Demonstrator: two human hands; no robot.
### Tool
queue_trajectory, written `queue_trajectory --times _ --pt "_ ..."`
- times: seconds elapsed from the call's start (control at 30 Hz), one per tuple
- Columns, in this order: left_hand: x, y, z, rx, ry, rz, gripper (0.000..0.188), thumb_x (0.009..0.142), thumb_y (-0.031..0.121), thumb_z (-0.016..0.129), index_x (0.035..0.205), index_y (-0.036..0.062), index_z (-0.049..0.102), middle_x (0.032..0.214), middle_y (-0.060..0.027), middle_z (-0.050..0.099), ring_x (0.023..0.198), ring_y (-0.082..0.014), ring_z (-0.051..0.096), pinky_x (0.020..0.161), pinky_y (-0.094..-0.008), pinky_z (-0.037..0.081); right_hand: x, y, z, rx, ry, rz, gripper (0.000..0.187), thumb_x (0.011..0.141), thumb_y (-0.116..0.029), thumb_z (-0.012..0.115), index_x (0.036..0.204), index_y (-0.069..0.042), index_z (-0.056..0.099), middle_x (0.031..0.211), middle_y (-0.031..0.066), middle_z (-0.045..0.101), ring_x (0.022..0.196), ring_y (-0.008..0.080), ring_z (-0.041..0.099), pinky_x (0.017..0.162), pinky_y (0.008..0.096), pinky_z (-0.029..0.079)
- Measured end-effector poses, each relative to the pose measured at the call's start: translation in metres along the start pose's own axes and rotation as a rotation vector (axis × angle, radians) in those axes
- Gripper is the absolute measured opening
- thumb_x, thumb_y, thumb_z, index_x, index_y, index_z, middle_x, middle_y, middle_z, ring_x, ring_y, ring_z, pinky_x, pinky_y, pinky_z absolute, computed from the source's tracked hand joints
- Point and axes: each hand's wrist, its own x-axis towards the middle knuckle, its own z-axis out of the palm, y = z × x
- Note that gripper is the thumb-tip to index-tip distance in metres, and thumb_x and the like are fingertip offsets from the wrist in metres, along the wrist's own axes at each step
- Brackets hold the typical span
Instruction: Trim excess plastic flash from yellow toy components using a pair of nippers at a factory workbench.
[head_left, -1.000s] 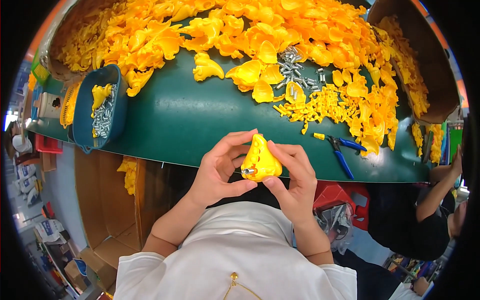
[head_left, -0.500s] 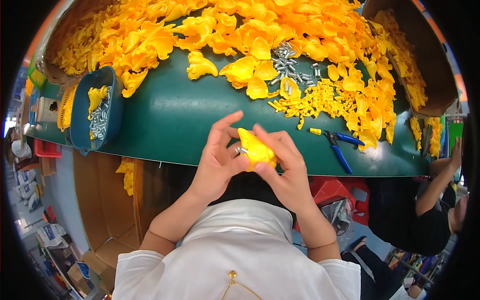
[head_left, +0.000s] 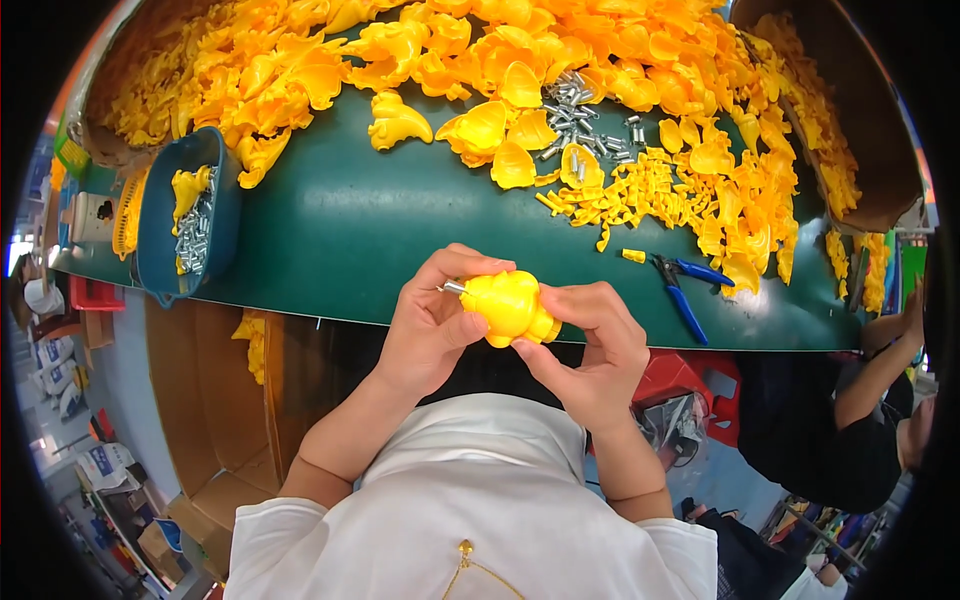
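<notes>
Near the table's front edge, my two hands hold one rounded yellow plastic part [head_left: 508, 304] between them. A small silver metal pin [head_left: 453, 287] sticks out of its left end. My left hand [head_left: 428, 325] grips that left side, thumb below and fingers above, close around the pin. My right hand [head_left: 600, 345] pinches the part's right end between thumb and forefinger. The part lies on its side, and the fingers cover some of it.
Heaped yellow plastic shells [head_left: 480, 60] fill the far side of the green table [head_left: 340, 230]. Loose metal pieces [head_left: 575, 115], small yellow bits [head_left: 640, 195] and blue-handled pliers [head_left: 685, 295] lie to the right. A blue basket [head_left: 150, 235] with metal pieces stands left. Another person [head_left: 830, 430] is at the right.
The yellow part has turned in my hands, so its pointed tip no longer faces up and the pin now points left. My right hand has shifted slightly right.
</notes>
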Motion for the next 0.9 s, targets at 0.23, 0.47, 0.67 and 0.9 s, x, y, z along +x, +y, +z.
queue_trajectory --times 0.23,0.47,0.67,0.9 --pt "-0.003 -0.001 0.001 -0.069 0.062 -0.032 0.049 0.079 0.024 0.075 0.118 0.0054 0.052 0.118 -0.0076 0.051 0.113 -0.0184 0.052 0.095 -0.0329 0.046 0.000 0.003 -0.002 0.069 -0.071 0.080 0.044 0.064 0.000 0.081 0.104 0.001 0.062 0.100 0.0113 0.061 0.093 0.0192 0.061 0.081 0.0280 0.051" --pt "0.000 0.000 0.005 -0.124 0.044 -0.036 0.060 0.075 0.021 0.078 0.123 0.0042 0.046 0.128 -0.0136 0.050 0.117 -0.0207 0.052 0.099 -0.0368 0.045 -0.002 0.000 0.005 -0.008 -0.019 0.063 0.052 0.064 -0.004 0.083 0.110 0.000 0.059 0.107 0.0119 0.058 0.097 0.0203 0.060 0.083 0.0290 0.051" --pt "0.003 -0.003 -0.007 0.043 -0.063 0.025 0.066 0.063 0.002 0.083 0.120 0.0032 0.049 0.125 -0.0149 0.053 0.116 -0.0219 0.053 0.098 -0.0357 0.046 0.003 -0.005 0.003 -0.068 -0.010 -0.029 0.051 0.064 -0.005 0.082 0.109 0.000 0.060 0.106 0.0125 0.058 0.096 0.0210 0.060 0.079 0.0289 0.051" --pt "0.003 -0.003 -0.015 0.198 -0.142 0.115 0.063 0.062 0.006 0.085 0.116 0.0030 0.053 0.123 -0.0149 0.054 0.114 -0.0209 0.053 0.096 -0.0347 0.047 0.000 -0.006 -0.002 -0.112 -0.066 -0.059 0.049 0.063 -0.008 0.084 0.107 0.000 0.064 0.102 0.0135 0.062 0.094 0.0234 0.061 0.077 0.0303 0.051"
